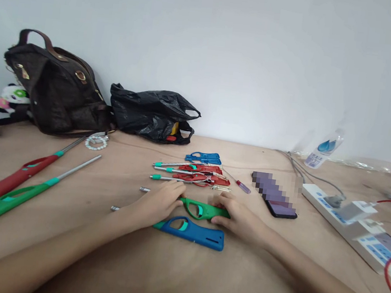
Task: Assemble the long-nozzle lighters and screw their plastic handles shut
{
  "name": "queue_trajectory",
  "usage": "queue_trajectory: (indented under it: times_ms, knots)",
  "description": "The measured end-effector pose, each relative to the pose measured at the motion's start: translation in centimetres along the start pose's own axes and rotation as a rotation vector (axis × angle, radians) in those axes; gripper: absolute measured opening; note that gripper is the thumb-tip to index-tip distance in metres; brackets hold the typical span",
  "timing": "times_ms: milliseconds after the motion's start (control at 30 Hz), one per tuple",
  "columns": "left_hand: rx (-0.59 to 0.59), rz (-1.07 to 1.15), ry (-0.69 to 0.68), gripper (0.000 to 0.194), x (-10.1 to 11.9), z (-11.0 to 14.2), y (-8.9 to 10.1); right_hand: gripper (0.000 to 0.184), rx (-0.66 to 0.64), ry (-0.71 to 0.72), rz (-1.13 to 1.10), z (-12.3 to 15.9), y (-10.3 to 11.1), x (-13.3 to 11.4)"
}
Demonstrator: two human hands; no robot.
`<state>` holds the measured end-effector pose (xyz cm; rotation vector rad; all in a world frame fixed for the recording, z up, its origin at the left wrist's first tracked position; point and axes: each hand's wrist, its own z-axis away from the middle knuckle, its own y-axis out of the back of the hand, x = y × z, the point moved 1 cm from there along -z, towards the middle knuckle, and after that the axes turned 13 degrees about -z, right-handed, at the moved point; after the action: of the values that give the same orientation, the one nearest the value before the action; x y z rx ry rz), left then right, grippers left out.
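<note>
Both hands are on a green gas lighter (207, 209) lying crosswise in front of me. My left hand (163, 202) has its fingers closed around the end near the metal tube, whose tip sticks out beyond the hand. On the handle end, my right hand (231, 215) grips with thumb and fingers. Closer to me lies a blue gas lighter (197, 232), its tube partly hidden under my left forearm. Just beyond the hands are several opened lighters with red shell parts (198, 178), bare tubes and thin wires. Blue shell halves (204, 157) lie behind them.
A screwdriver (243, 186) and a phone (275, 196) lie to the right, beside a power strip (345, 227) with cables. A bottle (324, 148) leans by the wall. At left are a red lighter (23, 175), another green lighter (6, 206), a bracelet (96, 142), a backpack (59, 92) and a black plastic bag (149, 112).
</note>
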<state>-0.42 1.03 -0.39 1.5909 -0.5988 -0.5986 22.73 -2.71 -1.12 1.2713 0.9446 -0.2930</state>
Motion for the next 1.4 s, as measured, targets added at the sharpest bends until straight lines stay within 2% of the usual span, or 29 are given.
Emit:
queue_trajectory:
  times_ms: [100, 167, 267, 433, 600, 767, 1033, 1200, 1400]
  knots:
    - [0.063, 0.157, 0.0, 0.01, -0.2, 0.2, -0.2, 0.017, 0.043, 0.013, 0.03, 0.2, -0.1, -0.1]
    - [0.128, 0.181, -0.035, 0.016, -0.1, 0.3, -0.2, 0.017, 0.084, 0.032, 0.09, 0.2, -0.2, -0.1]
    - [0.186, 0.093, -0.107, 0.016, 0.1, 0.4, -0.1, 0.014, 0.136, 0.097, 0.212, 0.2, -0.4, -0.3]
    - [0.318, -0.092, -0.207, 0.008, -0.3, 0.2, 0.1, 0.016, 0.144, 0.207, 0.335, 0.3, -0.3, -0.7]
    - [0.465, -0.15, -0.239, 0.012, -0.9, 0.2, 0.4, 0.012, 0.151, 0.166, 0.473, 0.2, 0.9, -0.1]
    - [0.51, -0.171, -0.24, 0.014, -0.8, 0.3, 0.7, 0.009, 0.182, 0.283, 0.548, 0.2, 1.4, 0.0]
    - [0.541, -0.22, -0.275, 0.015, -0.5, 0.4, 0.7, 0.009, 0.161, 0.241, 0.541, 0.2, 1.3, -0.3]
    - [0.544, -0.273, -0.272, 0.021, -0.3, 0.4, 0.8, 0.009, 0.188, 0.264, 0.638, 0.4, 1.4, -0.9]
    - [0.597, -0.437, -0.316, 0.029, 2.7, 1.0, 1.1, 0.015, 0.256, 0.398, 0.657, 0.7, -1.5, -2.0]
